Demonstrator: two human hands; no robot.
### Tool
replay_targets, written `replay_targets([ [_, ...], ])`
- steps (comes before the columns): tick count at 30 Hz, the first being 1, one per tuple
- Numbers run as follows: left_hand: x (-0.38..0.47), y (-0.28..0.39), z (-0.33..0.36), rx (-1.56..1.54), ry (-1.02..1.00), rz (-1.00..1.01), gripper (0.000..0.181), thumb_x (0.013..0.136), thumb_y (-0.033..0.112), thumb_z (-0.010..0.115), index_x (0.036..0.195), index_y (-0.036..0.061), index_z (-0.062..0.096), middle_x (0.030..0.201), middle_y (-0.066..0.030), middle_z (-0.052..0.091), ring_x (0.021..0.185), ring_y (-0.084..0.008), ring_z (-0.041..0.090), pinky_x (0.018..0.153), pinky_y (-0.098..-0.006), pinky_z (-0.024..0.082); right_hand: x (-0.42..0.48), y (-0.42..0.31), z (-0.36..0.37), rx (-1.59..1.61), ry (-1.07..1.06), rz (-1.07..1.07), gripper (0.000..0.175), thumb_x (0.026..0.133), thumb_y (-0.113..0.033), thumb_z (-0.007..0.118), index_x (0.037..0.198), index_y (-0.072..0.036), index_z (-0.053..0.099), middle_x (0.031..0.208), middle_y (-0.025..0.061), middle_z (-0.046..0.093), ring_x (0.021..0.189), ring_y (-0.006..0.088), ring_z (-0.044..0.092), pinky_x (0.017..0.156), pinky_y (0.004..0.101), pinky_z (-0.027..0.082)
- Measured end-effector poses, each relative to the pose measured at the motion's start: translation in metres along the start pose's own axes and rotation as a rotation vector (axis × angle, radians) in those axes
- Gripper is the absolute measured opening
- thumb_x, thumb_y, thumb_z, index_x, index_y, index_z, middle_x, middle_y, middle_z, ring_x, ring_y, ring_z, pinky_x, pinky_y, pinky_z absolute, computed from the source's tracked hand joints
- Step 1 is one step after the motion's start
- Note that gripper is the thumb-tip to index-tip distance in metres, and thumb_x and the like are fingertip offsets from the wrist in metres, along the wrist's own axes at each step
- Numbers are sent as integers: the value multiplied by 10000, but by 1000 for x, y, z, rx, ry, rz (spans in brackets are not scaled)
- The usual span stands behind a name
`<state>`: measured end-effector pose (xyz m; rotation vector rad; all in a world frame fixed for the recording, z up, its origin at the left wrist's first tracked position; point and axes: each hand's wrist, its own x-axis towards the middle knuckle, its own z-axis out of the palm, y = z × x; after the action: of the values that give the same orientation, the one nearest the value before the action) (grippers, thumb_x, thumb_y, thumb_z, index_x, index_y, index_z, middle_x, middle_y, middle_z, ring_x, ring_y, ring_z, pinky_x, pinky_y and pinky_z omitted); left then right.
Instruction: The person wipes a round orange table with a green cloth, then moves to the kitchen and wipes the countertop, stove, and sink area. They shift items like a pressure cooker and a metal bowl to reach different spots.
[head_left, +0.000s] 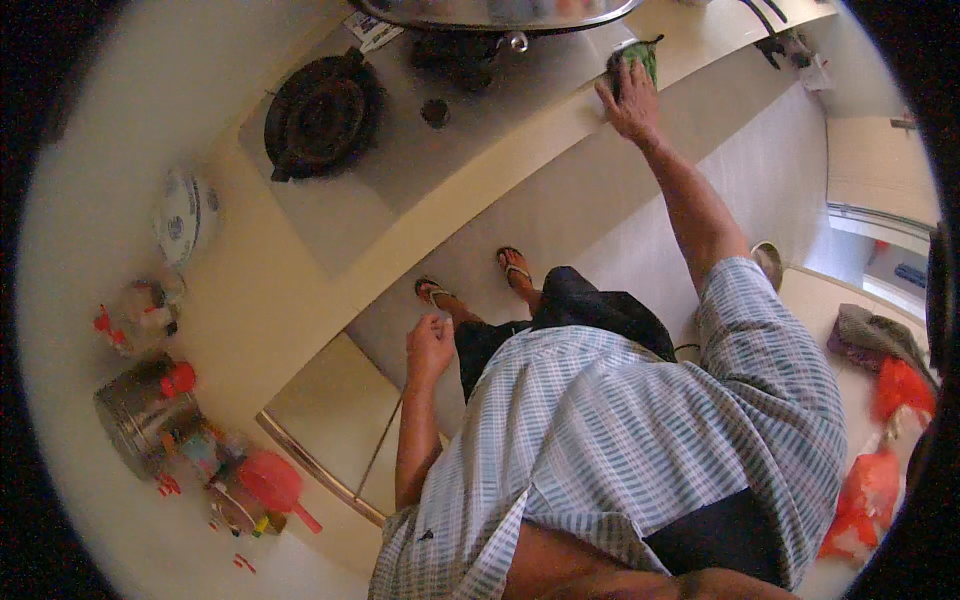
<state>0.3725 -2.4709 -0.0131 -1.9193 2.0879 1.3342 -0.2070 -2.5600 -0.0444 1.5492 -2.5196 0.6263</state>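
Observation:
My right hand (634, 101) reaches out to the counter and rests its fingers on a green and dark cloth or pad (641, 60) close to the counter's front edge. Just left of it, a large metal pan or wok (495, 13) sits over the gas stove (405, 165). My left hand (430, 349) hangs low in front of the counter, its fingers curled; a small pale spot shows at the fingertips, and whether it holds something cannot be told. A black burner ring (324, 116) and a dark knob (435, 113) lie on the stove's left part.
On the counter (255, 330) at the left stand a white patterned plate (178, 217), a metal canister (142, 412) and a red plastic strainer or scoop (271, 480). Black-handled utensils (765, 19) lie at the far right. Red bags (870, 487) and a folded cloth (877, 334) are at the right.

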Motion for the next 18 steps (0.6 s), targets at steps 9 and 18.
replay_targets([
  [9,-22,-12,-30,-1,109,-102,362,954,302,700,1094,-31,672,993,-188,760,877,-346,744,806,-429,583,-139,-213,-18,245,-533,-523,750,896,-410,720,1464,24,494,1644,279,267,1536,447,228,1249,560,211],
  [18,4,-1,-222,176,601,-5,279,958,280,683,1027,10,685,858,-174,734,757,-339,723,772,-447,571,-174,-456,55,372,-662,-1389,661,1052,-482,480,1532,-31,436,1645,170,341,1543,350,270,1270,486,199],
])
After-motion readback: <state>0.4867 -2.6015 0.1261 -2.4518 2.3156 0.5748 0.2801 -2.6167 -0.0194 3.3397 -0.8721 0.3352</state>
